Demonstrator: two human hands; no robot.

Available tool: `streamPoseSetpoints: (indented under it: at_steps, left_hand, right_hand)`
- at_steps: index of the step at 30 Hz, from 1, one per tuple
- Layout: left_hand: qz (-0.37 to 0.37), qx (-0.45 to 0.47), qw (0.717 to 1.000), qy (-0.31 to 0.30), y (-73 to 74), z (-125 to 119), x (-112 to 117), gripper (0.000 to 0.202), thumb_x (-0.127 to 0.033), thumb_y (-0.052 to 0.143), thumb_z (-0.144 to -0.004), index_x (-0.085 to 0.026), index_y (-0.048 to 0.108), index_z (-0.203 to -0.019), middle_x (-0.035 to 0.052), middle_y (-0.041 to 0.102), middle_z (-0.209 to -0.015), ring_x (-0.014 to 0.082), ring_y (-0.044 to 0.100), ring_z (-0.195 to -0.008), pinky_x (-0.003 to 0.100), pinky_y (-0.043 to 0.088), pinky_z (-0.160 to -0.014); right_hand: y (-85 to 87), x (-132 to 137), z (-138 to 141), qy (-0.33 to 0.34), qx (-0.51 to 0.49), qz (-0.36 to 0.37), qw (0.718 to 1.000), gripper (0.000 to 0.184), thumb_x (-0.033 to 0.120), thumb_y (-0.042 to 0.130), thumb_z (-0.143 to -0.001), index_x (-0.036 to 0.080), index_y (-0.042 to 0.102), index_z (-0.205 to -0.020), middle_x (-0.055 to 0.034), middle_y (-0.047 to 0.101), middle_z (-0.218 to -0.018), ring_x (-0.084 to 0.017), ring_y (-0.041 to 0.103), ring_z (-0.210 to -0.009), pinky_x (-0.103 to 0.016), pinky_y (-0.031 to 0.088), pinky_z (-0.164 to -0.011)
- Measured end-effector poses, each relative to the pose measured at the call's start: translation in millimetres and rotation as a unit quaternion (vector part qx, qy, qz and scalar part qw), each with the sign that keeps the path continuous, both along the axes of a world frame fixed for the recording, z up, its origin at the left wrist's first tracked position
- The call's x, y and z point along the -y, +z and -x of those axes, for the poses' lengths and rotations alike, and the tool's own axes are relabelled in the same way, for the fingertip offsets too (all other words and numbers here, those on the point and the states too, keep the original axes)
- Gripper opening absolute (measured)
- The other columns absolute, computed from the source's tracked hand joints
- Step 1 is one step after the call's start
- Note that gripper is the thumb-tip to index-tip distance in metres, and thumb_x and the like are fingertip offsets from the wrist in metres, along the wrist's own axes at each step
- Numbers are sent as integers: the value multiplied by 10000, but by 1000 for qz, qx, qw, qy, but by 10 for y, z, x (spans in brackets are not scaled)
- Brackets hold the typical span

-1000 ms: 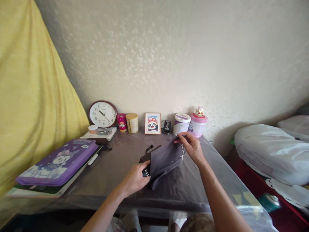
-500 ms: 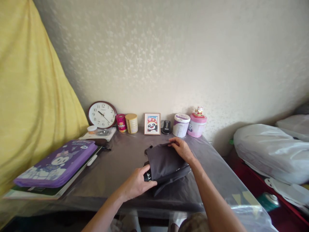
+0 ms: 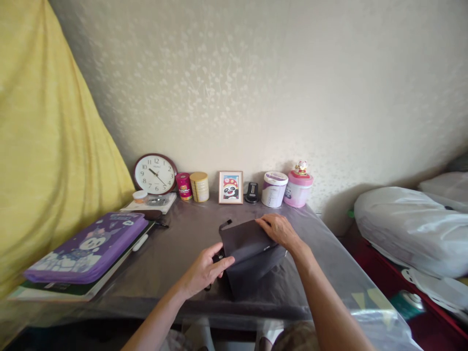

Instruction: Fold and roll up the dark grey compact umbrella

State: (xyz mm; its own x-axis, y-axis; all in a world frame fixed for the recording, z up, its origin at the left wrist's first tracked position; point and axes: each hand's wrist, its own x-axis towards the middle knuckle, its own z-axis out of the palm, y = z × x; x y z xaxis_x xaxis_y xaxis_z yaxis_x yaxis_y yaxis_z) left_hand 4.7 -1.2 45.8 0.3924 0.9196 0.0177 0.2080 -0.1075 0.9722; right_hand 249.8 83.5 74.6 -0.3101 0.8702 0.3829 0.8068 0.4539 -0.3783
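A dark grey folding umbrella [image 3: 245, 243], closed but loose, lies over the near middle of the table, its fabric panels spread in folds. My left hand [image 3: 204, 273] grips its black left end, thumb on the near side; most of that end is hidden by the fingers. My right hand [image 3: 280, 230] pinches the far right edge of the top fabric panel, its fingertips partly out of sight. A short black strap [image 3: 225, 224] sticks up at the far left corner of the fabric. One loose panel droops towards the table's front edge.
The table [image 3: 190, 234] has a shiny cover. A purple case [image 3: 87, 246] lies on folders at left. Along the wall stand a clock [image 3: 155, 174], tins, a picture frame [image 3: 230, 187] and two tubs. White plastic bags [image 3: 405, 224] sit beyond the right edge.
My right hand has shifted slightly right and nearer, drawing the fabric panel flatter. My left hand has moved a little left. The black end is now more covered, and the strap stands out.
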Motion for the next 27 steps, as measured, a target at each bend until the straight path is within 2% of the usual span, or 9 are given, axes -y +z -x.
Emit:
streamPoseSetpoints:
  at_steps: [3,5,8,10,14,19,21,24,27]
  left_hand:
    - [-7,5,1000,26,-41,3,-23,379,-484,476,-783,-162,531,-974,-39,459,-617,62,437,-478,121,299,-363]
    - [-11,10,999,46,-45,7,-32,352,-479,457,-792,-175,509,-961,-45,459,-608,63,446,-463,122,305,-358]
    - [4,14,997,80,-12,12,-28,361,-469,439,-798,-206,437,-1045,-61,479,-600,56,429,-411,131,316,-355]
    - [17,14,995,102,15,16,-22,380,-471,431,-795,-212,402,-1071,-74,476,-570,56,410,-379,136,314,-350]
    - [25,22,992,123,13,36,-32,439,-463,403,-807,-195,359,-1152,-79,492,-508,60,392,-348,145,315,-362]
    - [36,31,993,109,-4,68,-64,611,-445,370,-831,-207,181,-1362,-79,491,-481,70,401,-342,157,325,-367]
    - [38,32,995,89,10,83,-73,603,-449,349,-839,-208,208,-1373,-74,489,-471,68,397,-338,156,318,-368]
    - [36,33,997,67,24,104,-86,560,-461,322,-844,-174,350,-1324,-49,515,-469,60,385,-335,160,315,-382]
    - [36,34,997,65,14,116,-93,548,-476,319,-844,-157,416,-1279,-34,531,-482,61,390,-342,163,308,-383]
  right_hand:
    - [-91,-113,-207,-130,-54,0,990,290,413,429,-827,228,651,-836,-66,653,-913,-218,571,-878,-307,387,-775]
    - [-133,-153,-339,-166,-108,27,980,351,459,417,-811,199,648,-863,-69,652,-877,-218,574,-836,-313,399,-754]
    - [-160,-161,-433,-151,-186,110,965,484,560,360,-788,174,651,-793,-34,639,-724,-203,568,-718,-303,421,-670]
    - [-169,-161,-418,-140,-218,138,956,526,598,345,-769,168,647,-750,-13,616,-656,-194,552,-675,-292,420,-628]
    - [-184,-186,-316,-156,-213,117,957,535,616,374,-739,154,631,-660,-13,582,-600,-195,535,-656,-284,393,-606]
    - [-175,-175,-299,-159,-227,127,952,538,618,367,-746,153,631,-676,-22,593,-652,-209,542,-709,-303,391,-661]
    - [-154,-138,-329,-123,-258,141,948,515,603,387,-749,155,641,-741,-21,611,-709,-207,543,-747,-303,398,-690]
    - [-112,-78,-349,-59,-284,156,944,473,571,481,-716,152,639,-869,-23,625,-785,-201,539,-783,-290,408,-704]
    - [-79,-61,-298,-71,-284,146,945,510,556,574,-654,148,614,-957,-45,627,-871,-210,536,-826,-286,405,-720]
